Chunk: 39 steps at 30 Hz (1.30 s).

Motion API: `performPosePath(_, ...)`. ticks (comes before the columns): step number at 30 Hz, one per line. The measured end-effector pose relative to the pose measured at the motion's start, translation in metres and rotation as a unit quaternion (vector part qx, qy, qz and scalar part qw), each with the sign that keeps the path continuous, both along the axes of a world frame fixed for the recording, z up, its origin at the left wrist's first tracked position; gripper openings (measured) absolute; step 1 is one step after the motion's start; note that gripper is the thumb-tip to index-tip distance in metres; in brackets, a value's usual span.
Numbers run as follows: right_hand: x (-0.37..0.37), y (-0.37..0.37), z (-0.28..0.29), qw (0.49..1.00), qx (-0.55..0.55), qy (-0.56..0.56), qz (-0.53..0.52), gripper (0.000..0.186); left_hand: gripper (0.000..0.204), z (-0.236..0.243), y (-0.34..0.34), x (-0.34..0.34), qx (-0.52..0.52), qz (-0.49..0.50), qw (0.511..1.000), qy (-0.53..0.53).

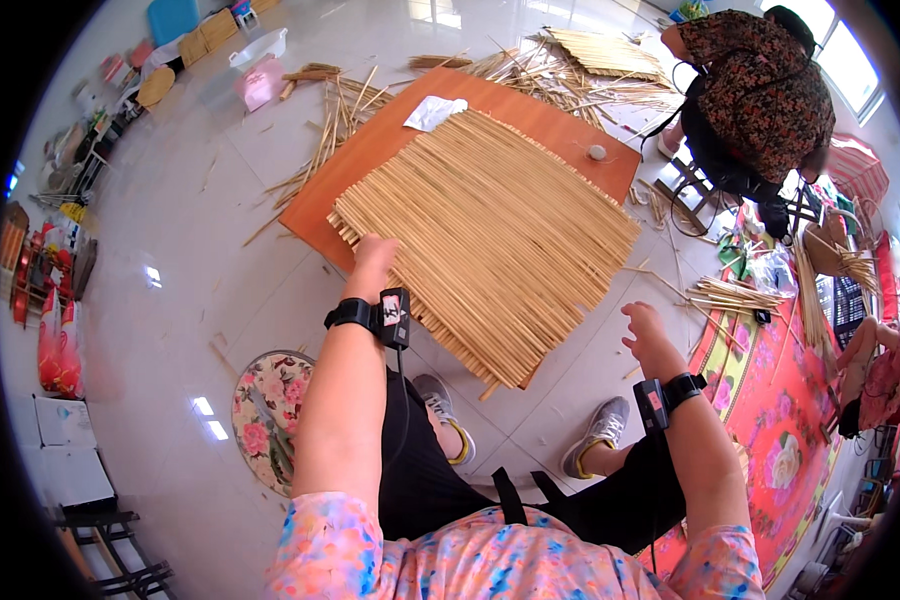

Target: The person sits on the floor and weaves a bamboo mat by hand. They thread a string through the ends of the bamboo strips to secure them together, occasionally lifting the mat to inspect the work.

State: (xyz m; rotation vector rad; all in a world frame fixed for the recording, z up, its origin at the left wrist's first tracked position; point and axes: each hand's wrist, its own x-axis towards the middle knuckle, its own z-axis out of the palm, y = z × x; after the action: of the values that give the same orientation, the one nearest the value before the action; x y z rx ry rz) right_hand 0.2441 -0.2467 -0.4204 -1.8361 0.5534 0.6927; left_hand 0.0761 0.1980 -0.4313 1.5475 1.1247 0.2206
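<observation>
A large mat of tan straw-like stalks [500,230] laid side by side rests on an orange-brown board [315,205], its near edge jutting past the board. At the mat's near left edge, my left hand [373,258] is closed on the rim; its fingertips are partly hidden. My right hand [650,332] hovers off the mat's near right corner, fingers apart and holding nothing. On the board's far side are a white cloth or paper [435,113] and a small pale round object [597,152].
Loose stalks [345,130] litter the floor around the board, with another mat [610,55] beyond. A co-worker [760,100] is at the far right. A floral round mat [270,410] lies left of my legs; a red floral rug [770,400] spreads at right, beside a stalk bundle [735,294].
</observation>
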Motion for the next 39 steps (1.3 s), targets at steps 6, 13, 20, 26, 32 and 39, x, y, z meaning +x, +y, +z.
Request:
performPosePath(6,-0.018,0.031,-0.011,0.997,-0.033,0.008,0.063,0.06,0.038,-0.049,0.018,0.008,-0.012,0.068,0.998,0.005)
performPosePath(13,-0.037,0.041,-0.043,0.997,-0.021,0.064,0.035,0.066,0.072,-0.068,0.02,0.012,-0.053,0.055,0.993,0.086)
performPosePath(20,-0.062,0.068,-0.041,0.987,0.106,0.102,0.071,0.058,0.063,-0.098,0.053,-0.008,-0.071,0.184,0.977,0.087)
performPosePath(26,-0.065,0.054,-0.033,0.983,0.135,0.123,0.034,0.04,0.03,-0.047,0.004,-0.001,-0.159,0.193,0.968,-0.011)
performPosePath(32,-0.064,0.062,-0.033,0.982,0.138,0.125,0.018,0.025,0.051,-0.049,0.027,-0.03,-0.185,0.151,0.963,-0.123)
performPosePath(39,-0.037,0.034,-0.016,0.971,0.207,0.119,-0.019,0.012,0.044,0.043,-0.03,-0.014,-0.317,0.062,0.875,-0.362)
